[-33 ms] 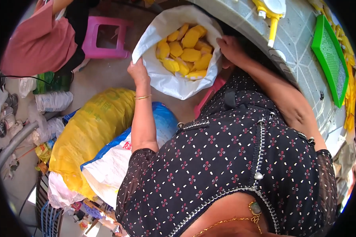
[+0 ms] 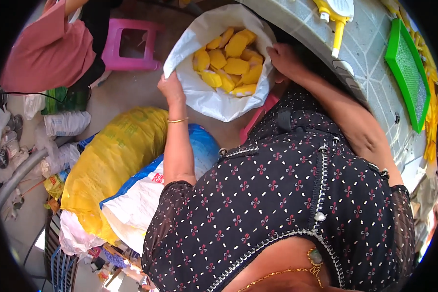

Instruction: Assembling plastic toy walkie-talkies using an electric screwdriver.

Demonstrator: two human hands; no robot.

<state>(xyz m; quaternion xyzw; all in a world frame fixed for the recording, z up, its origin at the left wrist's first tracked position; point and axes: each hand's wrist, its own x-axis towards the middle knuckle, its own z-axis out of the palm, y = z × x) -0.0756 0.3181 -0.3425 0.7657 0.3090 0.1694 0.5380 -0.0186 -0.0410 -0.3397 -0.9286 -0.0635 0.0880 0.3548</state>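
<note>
A white woven-looking sack [image 2: 224, 113] stands with its mouth wide and its rim spread. Inside lies a heap of flat, rounded yellow pieces [image 2: 218, 59], some with whitish edges; what they are I cannot make out. My left hand [image 2: 171, 90], with a gold bangle below it at the wrist, is closed on the sack's near left rim. On the right side, my right hand [image 2: 283, 59] grips the opposite rim, with its fingers partly hidden. The lower part of the sack is out of sight beneath its mouth.
A pink plastic stool [image 2: 113, 46] stands left of the sack, near a person in a dusky pink garment [image 2: 51, 53]. Full yellow [image 2: 119, 160] and blue-white sacks [image 2: 134, 207] lie by my left arm. The grey table [image 2: 370, 73] at right holds a green-framed tray [image 2: 404, 73] and a yellow-handled tool [image 2: 337, 36].
</note>
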